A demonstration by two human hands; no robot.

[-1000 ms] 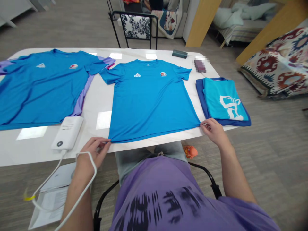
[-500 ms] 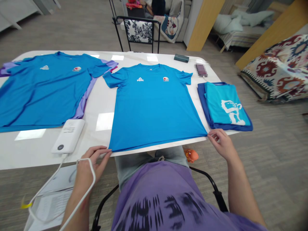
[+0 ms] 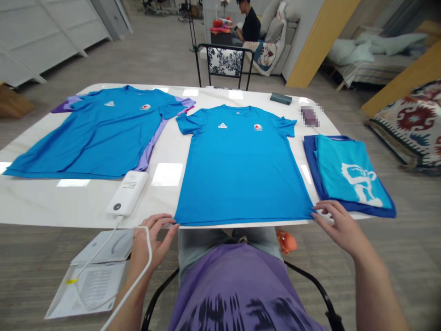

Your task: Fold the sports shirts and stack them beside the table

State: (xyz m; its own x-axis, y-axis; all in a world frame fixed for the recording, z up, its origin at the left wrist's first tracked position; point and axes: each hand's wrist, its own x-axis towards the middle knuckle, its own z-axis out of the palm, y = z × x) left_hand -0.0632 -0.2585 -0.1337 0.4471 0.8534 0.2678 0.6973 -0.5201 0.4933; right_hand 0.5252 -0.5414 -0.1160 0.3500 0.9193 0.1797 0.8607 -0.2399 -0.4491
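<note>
A blue T-shirt lies spread flat on the white table, front up, collar pointing away from me. It has a small white logo and a round red-and-white emblem on the chest. At the near left corner of its hem, my left hand pinches the cloth between thumb and fingers. My right hand holds the near right corner lightly at the fingertips, its other fingers bent and a little apart. The hem runs almost straight between both hands, close to the table edge. A white cable loops over my left wrist.
Left on the table lies another blue T-shirt over purple cloth. A white power bank sits between the shirts. Folded shirts are stacked at right. Farther back are a dark case, a chair and a seated person.
The hem has been drawn nearer the table edge and straightened, and the shirt lies smoother. Both hands moved towards me, their grip looser now. The view has tilted up and shifted left.
</note>
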